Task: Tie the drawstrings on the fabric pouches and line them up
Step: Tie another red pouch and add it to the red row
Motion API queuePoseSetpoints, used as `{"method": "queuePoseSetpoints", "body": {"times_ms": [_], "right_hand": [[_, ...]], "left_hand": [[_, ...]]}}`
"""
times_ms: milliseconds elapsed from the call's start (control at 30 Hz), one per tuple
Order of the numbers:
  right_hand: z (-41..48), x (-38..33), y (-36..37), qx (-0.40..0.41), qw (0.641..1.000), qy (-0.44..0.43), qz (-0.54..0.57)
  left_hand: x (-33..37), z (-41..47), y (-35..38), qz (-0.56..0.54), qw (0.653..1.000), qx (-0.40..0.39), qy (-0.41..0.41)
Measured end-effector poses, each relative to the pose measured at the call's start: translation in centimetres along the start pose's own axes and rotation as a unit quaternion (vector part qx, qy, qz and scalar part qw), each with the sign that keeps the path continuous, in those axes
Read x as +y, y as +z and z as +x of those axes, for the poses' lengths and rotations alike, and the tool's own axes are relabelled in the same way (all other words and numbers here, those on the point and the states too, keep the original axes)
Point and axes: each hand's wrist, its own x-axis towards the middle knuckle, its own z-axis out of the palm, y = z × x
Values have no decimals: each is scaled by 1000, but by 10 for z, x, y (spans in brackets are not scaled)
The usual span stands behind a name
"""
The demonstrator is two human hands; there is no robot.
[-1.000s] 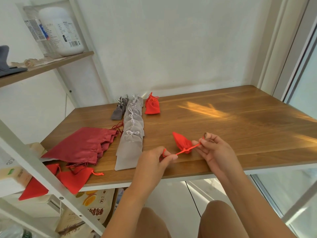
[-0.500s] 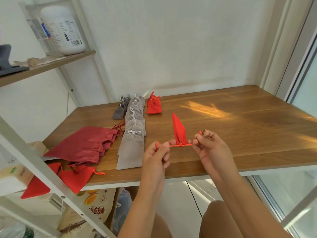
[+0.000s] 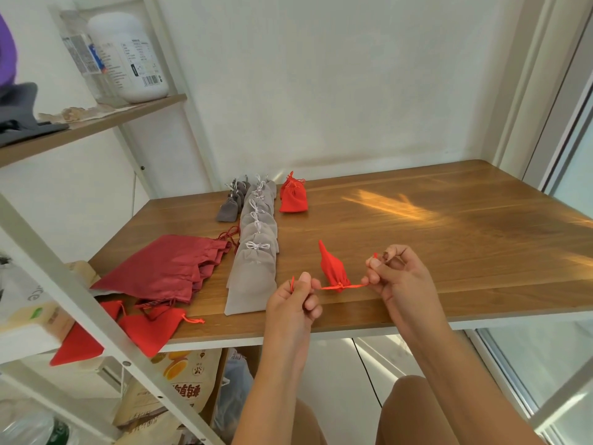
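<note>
Hands sit nearest, over the front edge of the worktop (image 3: 449, 252): the left hand (image 3: 293, 303) pinches one end of a red drawstring (image 3: 353, 286), and the right hand (image 3: 398, 277) pinches the other, with the cord taut between them. A small red pouch (image 3: 333, 268) sits on the cord, gathered neck down and tip pointing up. Flat red pouches (image 3: 150, 329) lie at the left, with larger dark red bags (image 3: 167, 268) beyond them. A row of pale grey pouches (image 3: 256, 252) runs back, ending between dark grey pouches (image 3: 231, 203) and tied red pouches (image 3: 293, 195).
</note>
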Motion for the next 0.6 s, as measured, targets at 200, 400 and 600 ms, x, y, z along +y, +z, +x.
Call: {"method": "queuePoseSetpoints", "body": {"times_ms": [200,400,600], "right_hand": [[-5,3,2,-50,996,-23,-76],[-11,7,6,-106,989,-11,-106],[-17,2,10,-120,984,-28,-131]], "left_hand": [[6,-2,-4,72,996,-44,30],[11,-3,-7,85,992,-89,32],[12,-1,-9,117,990,-69,36]]}}
